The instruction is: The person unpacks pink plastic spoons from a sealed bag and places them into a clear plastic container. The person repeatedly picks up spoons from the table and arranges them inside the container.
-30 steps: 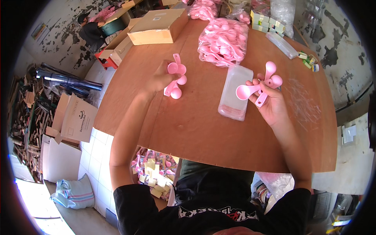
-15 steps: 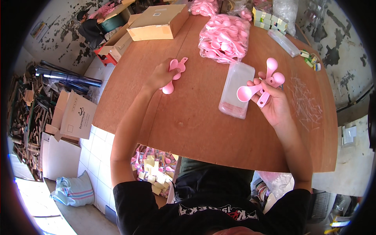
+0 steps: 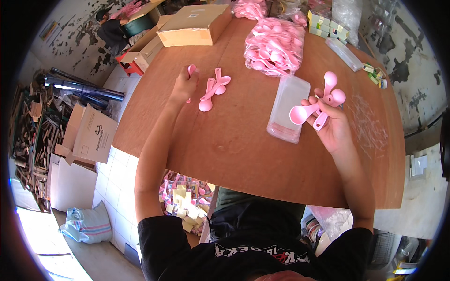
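Note:
My left hand [image 3: 186, 84] is closed round a pink measuring spoon [image 3: 191, 70], held upright just above the table. Right beside it, a few loose pink spoons [image 3: 213, 89] lie crossed over one another on the wood. My right hand [image 3: 333, 122] grips several pink spoons [image 3: 304, 113] fanned out, bowls pointing left and up, handles gathered between thumb and fingers. Left of that hand lies a stack of clear plastic bags [image 3: 289, 105]. Beyond it sits a large clear bag full of pink spoons [image 3: 273, 47].
A closed cardboard box [image 3: 194, 25] stands on the brown table [image 3: 225, 154] at the far left. Small boxes [image 3: 326, 27] and a clear packet [image 3: 344, 54] are at the far right. Thin plastic strips [image 3: 368, 122] lie on the right. Below the table's edge is a container of packed spoons [image 3: 185, 201]. Another person [image 3: 112, 33] is at far left.
My left hand has moved left off the small spoon pile, taking one spoon with it and leaving the others on the table. My right hand still holds its spoons.

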A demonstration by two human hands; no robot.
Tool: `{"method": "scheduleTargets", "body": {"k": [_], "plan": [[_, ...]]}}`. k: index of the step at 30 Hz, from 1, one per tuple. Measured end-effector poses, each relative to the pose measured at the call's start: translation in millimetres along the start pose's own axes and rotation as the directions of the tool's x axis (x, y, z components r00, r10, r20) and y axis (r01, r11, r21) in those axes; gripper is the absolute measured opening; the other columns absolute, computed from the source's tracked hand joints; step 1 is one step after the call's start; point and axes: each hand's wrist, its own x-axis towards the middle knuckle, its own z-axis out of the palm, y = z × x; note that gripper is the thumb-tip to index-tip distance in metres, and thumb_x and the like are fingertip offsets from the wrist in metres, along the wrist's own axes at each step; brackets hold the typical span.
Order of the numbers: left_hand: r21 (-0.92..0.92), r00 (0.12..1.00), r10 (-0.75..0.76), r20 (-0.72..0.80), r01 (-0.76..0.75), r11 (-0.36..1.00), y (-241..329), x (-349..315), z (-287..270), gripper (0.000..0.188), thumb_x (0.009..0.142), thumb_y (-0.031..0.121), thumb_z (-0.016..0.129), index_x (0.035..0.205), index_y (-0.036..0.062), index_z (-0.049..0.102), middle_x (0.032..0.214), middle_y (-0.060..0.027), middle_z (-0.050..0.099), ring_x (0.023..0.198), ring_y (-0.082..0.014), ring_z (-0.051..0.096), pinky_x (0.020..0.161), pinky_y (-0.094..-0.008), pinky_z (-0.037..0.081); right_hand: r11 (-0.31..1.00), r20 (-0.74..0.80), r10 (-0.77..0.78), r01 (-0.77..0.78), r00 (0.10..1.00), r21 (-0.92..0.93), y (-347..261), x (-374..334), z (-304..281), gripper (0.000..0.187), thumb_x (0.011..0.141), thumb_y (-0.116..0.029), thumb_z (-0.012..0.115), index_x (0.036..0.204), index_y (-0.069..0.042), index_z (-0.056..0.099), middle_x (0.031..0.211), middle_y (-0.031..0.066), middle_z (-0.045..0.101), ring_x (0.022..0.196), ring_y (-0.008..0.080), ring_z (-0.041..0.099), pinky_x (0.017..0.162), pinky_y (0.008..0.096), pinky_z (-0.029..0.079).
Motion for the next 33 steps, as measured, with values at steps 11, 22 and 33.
{"method": "scheduleTargets", "body": {"k": [11, 22, 33], "plan": [[0.319, 0.991, -0.108, 0.081, 0.077, 0.945, 35.1, -16.0, 10.0, 0.041, 0.095, 0.036, 0.049, 0.121, 0.0064, 0.061, 0.097, -0.0165, 0.070, 0.053, -0.0282, 0.066, 0.054, -0.0408, 0.054, 0.995, 0.017, 0.032, -0.030, 0.999, -0.097, 2.9, -3.7, -2.1, 0.032, 0.094, -0.008, 0.058, 0.126, -0.005, 0.053, 0.108, 0.0104, 0.063, 0.110, 0.0289, 0.063, 0.095, 0.0458, 0.052], [0.043, 0.882, 0.470, 0.002, -0.470, 0.882, 67.4, -95.2, 32.1, 0.044, 0.091, 0.015, 0.061, 0.132, 0.0033, 0.051, 0.116, -0.0176, 0.056, 0.102, -0.0292, 0.058, 0.089, -0.0368, 0.048, 0.971, 0.207, 0.184, -0.145, 0.961, -0.192, 26.8, 1.9, 44.5, 0.037, 0.092, -0.006, 0.062, 0.126, 0.000, 0.050, 0.105, 0.0156, 0.065, 0.101, 0.0310, 0.068, 0.088, 0.0417, 0.056], [-0.939, 0.985, -0.033, 0.172, 0.174, 0.296, 105.3, -193.3, 102.4, 0.041, 0.101, 0.046, 0.047, 0.123, 0.0115, 0.051, 0.116, -0.0061, 0.058, 0.107, -0.0157, 0.057, 0.093, -0.0346, 0.047, 0.188, 0.524, -0.071, 0.527, 0.849, -0.829, 93.5, 8.3, 111.7, 0.027, 0.088, -0.009, 0.056, 0.111, 0.005, 0.055, 0.112, 0.0253, 0.058, 0.101, 0.0393, 0.060, 0.083, 0.0426, 0.049]]}}
